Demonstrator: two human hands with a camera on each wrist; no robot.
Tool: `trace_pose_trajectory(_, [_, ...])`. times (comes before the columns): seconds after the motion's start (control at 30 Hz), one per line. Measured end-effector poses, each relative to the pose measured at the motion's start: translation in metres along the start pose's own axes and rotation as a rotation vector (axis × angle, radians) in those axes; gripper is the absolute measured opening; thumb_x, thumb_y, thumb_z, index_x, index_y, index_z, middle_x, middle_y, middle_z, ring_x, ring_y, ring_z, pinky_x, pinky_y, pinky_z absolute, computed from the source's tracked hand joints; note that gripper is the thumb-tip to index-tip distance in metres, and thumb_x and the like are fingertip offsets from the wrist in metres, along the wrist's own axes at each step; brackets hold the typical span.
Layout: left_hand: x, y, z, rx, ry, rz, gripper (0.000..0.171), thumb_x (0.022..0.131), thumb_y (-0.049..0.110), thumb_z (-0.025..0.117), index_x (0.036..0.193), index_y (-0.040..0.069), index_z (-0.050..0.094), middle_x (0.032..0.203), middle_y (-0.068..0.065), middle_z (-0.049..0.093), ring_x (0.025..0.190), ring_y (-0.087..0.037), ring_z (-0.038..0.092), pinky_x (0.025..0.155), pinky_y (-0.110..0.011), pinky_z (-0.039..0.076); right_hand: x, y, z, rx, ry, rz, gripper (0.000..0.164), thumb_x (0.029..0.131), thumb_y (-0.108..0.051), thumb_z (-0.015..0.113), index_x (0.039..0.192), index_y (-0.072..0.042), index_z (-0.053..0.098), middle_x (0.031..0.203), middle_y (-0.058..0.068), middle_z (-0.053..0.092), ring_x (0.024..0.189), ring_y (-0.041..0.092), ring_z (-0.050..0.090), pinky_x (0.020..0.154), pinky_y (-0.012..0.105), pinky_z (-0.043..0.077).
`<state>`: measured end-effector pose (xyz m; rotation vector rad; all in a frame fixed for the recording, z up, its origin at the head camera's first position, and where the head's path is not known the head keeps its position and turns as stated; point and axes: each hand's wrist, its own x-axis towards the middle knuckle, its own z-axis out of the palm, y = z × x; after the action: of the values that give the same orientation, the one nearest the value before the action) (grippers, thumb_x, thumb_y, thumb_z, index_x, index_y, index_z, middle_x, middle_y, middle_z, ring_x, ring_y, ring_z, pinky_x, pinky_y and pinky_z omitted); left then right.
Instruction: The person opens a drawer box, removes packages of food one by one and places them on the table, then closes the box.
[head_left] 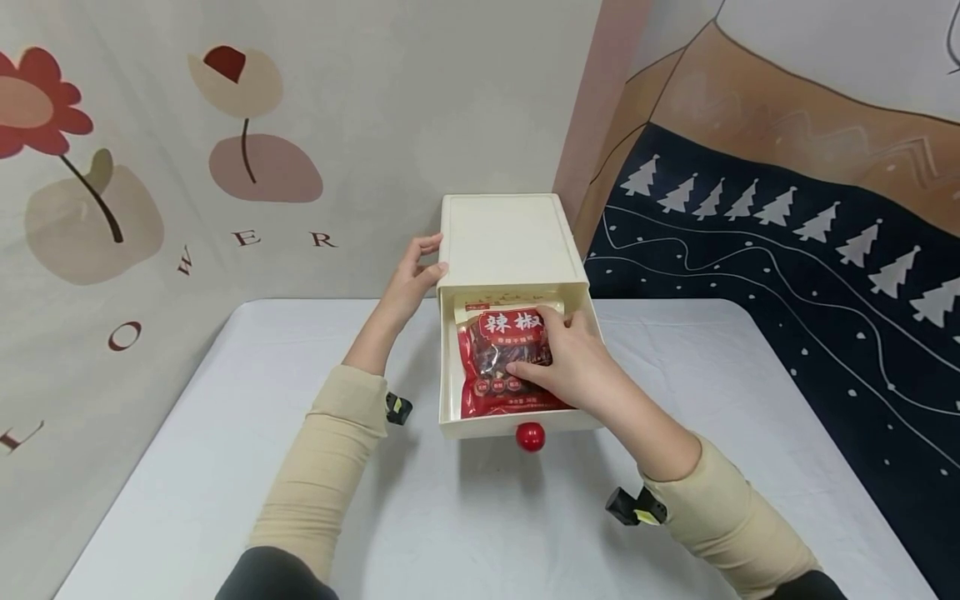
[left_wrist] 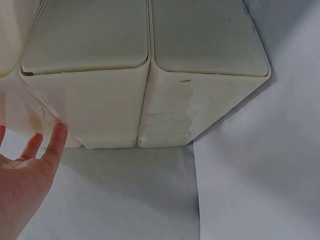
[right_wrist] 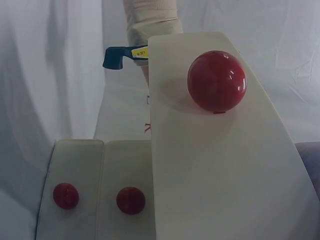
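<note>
A red packet of dried chilies (head_left: 487, 358) lies in the pulled-out cream drawer (head_left: 450, 392), whose front carries a red ball knob (head_left: 530, 437). Over the packet's right part is my right hand (head_left: 581, 362). Its thumb lies on the packet's face and its bent fingers grip toward the upper right edge; some fingertips are hidden. My left hand (head_left: 411, 279) rests against the left side of the drawer's cream casing (head_left: 510, 242). In the left wrist view its spread fingers touch the box wall (left_wrist: 100, 110). The right hand does not show in the right wrist view.
Low in the right wrist view, two more drawer fronts (right_wrist: 75, 160) carry red knobs. A white cloth covers the table (head_left: 300, 350). Behind stand a flower-printed wall covering (head_left: 390, 125) and a dark tree-patterned one (head_left: 720, 275).
</note>
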<state>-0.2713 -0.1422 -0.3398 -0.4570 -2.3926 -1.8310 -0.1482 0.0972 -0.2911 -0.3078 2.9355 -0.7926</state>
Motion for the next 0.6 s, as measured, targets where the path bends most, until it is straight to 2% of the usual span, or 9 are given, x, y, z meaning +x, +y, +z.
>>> trace_pose_trajectory(0.07, [-0.001,0.003,0.0,-0.006,-0.007,-0.003,0.057,0.081,0.036,0.052,0.134,0.023,0.037,0.135,-0.005,0.034,0.103,-0.026,0.049,0.088,-0.046,0.04,0.0,0.0,0.0,0.002,-0.003,-0.006,0.089,0.069,-0.051,0.069,0.138,-0.012,0.029,0.121,0.021,0.034,0.107,0.029,0.037,0.08,0.054,0.043])
trace_pose_trajectory(0.3, [-0.013,0.029,0.001,0.002,-0.022,-0.003,0.057,0.083,0.028,0.047,0.136,0.012,0.034,0.136,-0.013,0.032,0.105,-0.031,0.047,0.089,-0.048,0.039,0.001,0.0,-0.001,0.001,-0.024,0.003,0.09,0.069,-0.051,0.069,0.14,-0.015,0.026,0.122,0.023,0.036,0.109,0.032,0.04,0.081,0.054,0.043])
trace_pose_trajectory(0.6, [0.0,0.001,-0.001,0.001,-0.002,-0.011,0.056,0.08,0.039,0.052,0.133,0.026,0.038,0.133,-0.002,0.035,0.103,-0.023,0.049,0.087,-0.044,0.041,0.005,0.002,-0.003,0.068,-0.027,-0.034,0.09,0.068,-0.045,0.073,0.139,-0.019,0.025,0.122,0.016,0.045,0.109,0.027,0.047,0.086,0.051,0.041])
